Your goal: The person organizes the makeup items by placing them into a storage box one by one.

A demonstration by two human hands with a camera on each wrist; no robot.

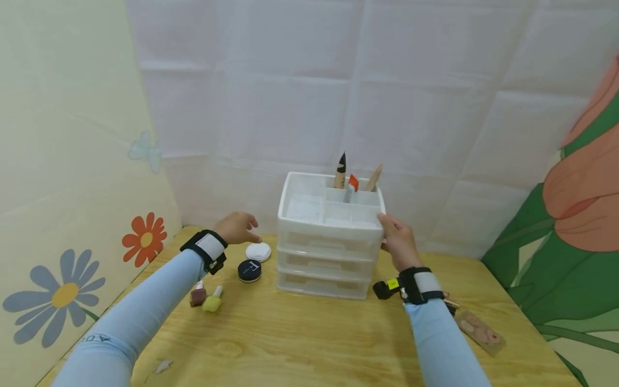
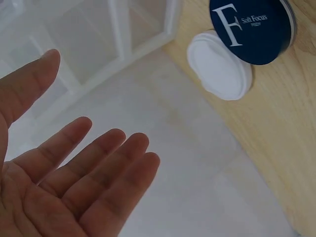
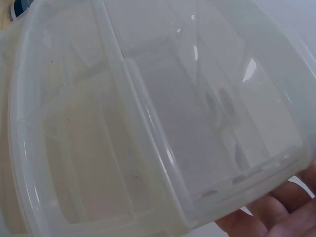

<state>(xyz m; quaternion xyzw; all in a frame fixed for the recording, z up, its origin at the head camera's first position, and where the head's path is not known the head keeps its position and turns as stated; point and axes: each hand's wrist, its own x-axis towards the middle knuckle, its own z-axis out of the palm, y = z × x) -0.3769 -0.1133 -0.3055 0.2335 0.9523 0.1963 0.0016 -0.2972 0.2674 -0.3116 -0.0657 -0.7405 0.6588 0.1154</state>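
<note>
A white plastic drawer organizer (image 1: 329,263) with three clear drawers stands on the table. Its top tray holds a black-tipped brush-shaped tube (image 1: 340,174), an orange-and-clear item (image 1: 352,185) and a beige pointed item (image 1: 374,178). My right hand (image 1: 398,240) grips the organizer's upper right front corner; its curled fingers (image 3: 281,207) show along the side in the right wrist view. Left of the organizer, my left hand (image 1: 237,228) hovers with fingers apart and nothing held. Near it lie a white round puff (image 2: 219,66) and a dark blue "Soft Focus" compact (image 2: 254,27).
Two nail polish bottles, one brownish red (image 1: 198,295) and one yellow-green (image 1: 213,301), stand at the left. A flat beige palette (image 1: 480,331) lies right, near partly hidden slim items. A small pale scrap (image 1: 163,366) is near the front. A white cloth (image 1: 290,107) hangs behind.
</note>
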